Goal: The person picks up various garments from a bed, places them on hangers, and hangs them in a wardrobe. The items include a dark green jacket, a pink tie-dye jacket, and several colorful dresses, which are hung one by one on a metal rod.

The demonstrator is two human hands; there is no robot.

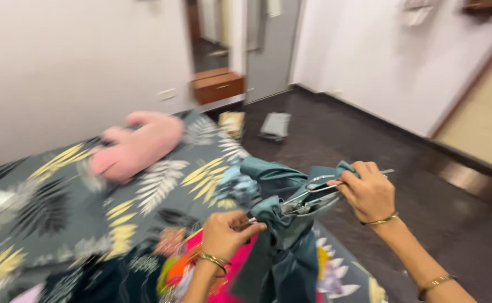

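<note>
Above the leaf-print bedspread (pixel 60 196), a teal satin garment (pixel 277 241) on a metal hanger (pixel 313 193) is gripped by the right hand (pixel 369 193); its fabric is pinched by the left hand (pixel 223 233).

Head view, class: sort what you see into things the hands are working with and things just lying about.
In use:
left hand
right hand
teal garment
metal hanger

Lying about:
pink cushion
leaf-print bedsheet
wooden drawer
grey item on floor
bright pink cloth
</note>
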